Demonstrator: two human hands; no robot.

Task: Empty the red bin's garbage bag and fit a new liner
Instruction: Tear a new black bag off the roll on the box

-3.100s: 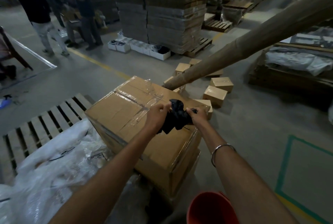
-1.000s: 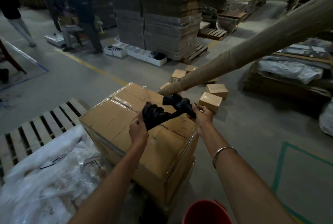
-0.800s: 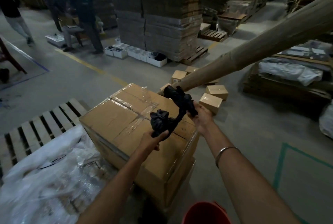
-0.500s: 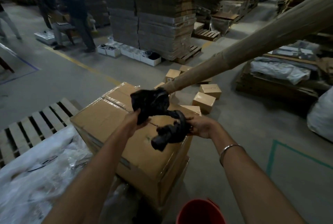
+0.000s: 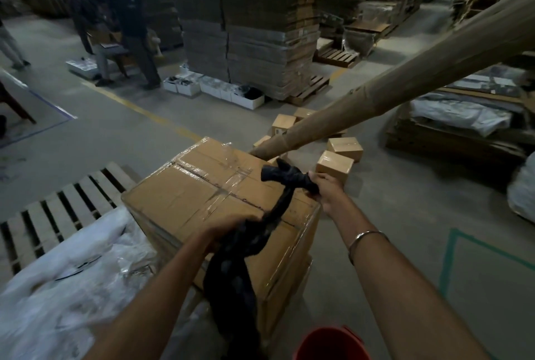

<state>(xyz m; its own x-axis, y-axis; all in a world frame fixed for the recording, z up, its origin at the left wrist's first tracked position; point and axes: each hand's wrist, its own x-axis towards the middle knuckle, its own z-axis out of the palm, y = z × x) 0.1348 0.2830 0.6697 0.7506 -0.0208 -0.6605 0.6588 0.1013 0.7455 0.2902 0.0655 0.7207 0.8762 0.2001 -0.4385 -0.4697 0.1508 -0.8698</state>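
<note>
While both hands grip black liner [image 5: 278, 209], red bin [image 5: 330, 343] sits below, contents unseen.

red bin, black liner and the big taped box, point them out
red bin [image 5: 324, 339], head view, near rim
black liner [image 5: 231, 281], head view, hanging bunched part
big taped box [image 5: 185, 197], head view, top face

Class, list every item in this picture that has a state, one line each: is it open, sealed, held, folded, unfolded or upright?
Black plastic liner bag: partly unrolled, twisted, stretched between both hands, its free end hanging down.
Left hand: grip closed on the bag.
Right hand: grip closed on the bag's top end.
Large brown cardboard box: sealed with clear tape.
Red plastic bin: upright, only its rim in view; whether it holds a liner cannot be told.
</note>
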